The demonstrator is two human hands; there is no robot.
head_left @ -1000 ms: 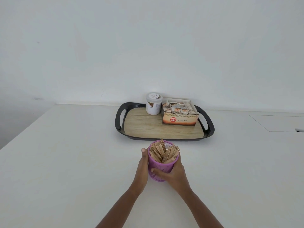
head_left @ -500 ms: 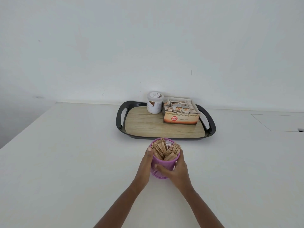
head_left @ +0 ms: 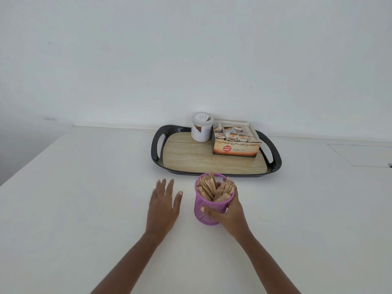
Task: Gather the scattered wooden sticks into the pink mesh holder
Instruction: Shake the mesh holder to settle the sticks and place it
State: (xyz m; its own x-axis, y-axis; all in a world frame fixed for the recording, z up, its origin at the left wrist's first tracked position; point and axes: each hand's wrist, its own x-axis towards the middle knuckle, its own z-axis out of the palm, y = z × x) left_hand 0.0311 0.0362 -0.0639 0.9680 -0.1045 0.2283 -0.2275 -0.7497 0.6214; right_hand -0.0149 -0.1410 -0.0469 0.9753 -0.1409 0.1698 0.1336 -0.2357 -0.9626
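White wall rises behind a pale surface that fills the lower view. Near its middle stands the pink mesh holder, upright and just in front of a black-rimmed tray with a wood-look floor. The wooden sticks are packed inside the holder, leaning at mixed angles with their tops above the rim. The person's right grip wraps the holder from its right side, with the thumb across the near mesh wall and the fingers hidden behind it. The left grip is flat and spread, palm down, fingers straight, holding nothing, a little to the left of the holder and clear of it; whether it touches the surface cannot be told. On the tray's far side a white jar stands beside an opened ginger tea box.
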